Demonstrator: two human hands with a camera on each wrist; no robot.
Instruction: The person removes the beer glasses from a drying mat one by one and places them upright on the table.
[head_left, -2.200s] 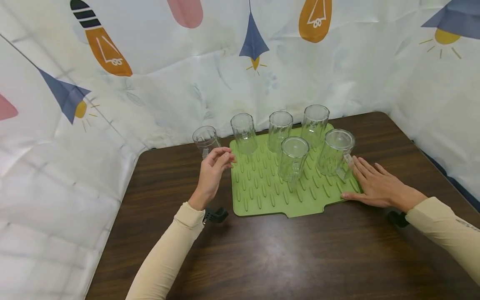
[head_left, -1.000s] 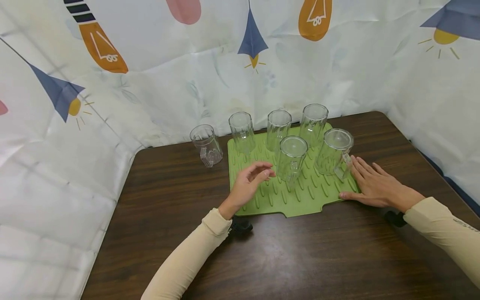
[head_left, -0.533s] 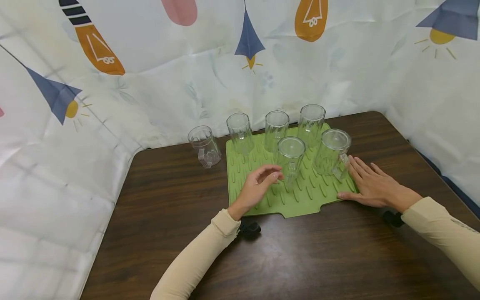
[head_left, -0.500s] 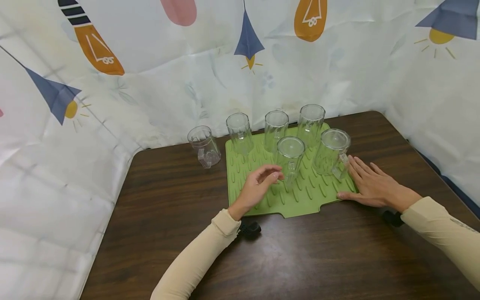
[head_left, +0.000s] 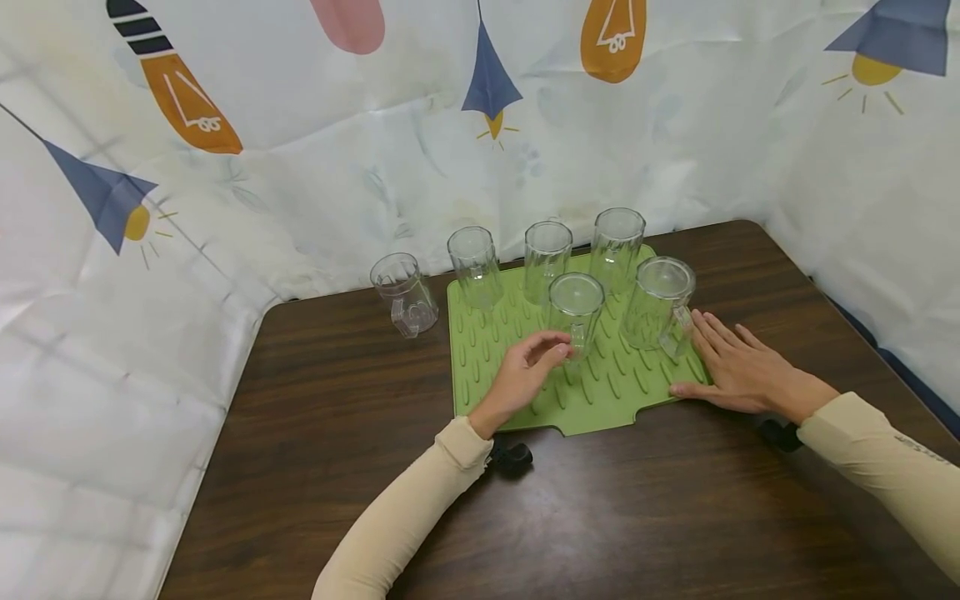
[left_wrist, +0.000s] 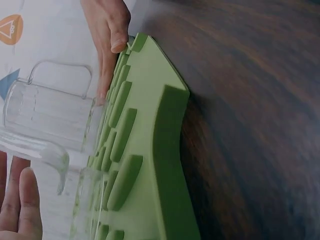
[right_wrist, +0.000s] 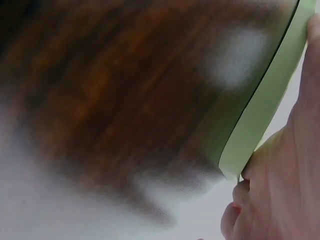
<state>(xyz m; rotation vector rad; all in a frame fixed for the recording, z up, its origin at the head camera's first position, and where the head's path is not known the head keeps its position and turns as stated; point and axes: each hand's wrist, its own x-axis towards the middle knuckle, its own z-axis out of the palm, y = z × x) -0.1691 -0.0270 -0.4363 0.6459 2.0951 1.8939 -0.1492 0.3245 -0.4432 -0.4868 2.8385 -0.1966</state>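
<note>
On a green ribbed drying mat (head_left: pixel 480 350), two glass mugs stand base up in front: a middle mug (head_left: pixel 576 298) and a right-hand mug (head_left: pixel 648 317). My left hand (head_left: pixel 525 367) hovers beside the middle mug, fingertips and thumb loosely bent right at its handle. In the left wrist view, that clear handle (left_wrist: pixel 50 155) overlaps the fingers (left_wrist: pixel 15 195), and a gap shows between thumb and fingers. My right hand (head_left: pixel 738 367) lies flat with spread fingers on the mat's right edge, fingertips close to the right-hand mug's handle.
Behind them on the mat is a row of three mugs, left (head_left: pixel 476 271), centre (head_left: pixel 547 267) and right (head_left: pixel 617 254). Off the mat to the left, another glass mug (head_left: pixel 405 296) stands on the dark wooden table (head_left: pixel 337 400). A printed white curtain (head_left: pixel 315 192) hangs behind.
My left hand has moved right, from near the mug on the bare table to the front middle mug's handle. The right hand has stayed on the mat's edge; the mugs keep their places.
</note>
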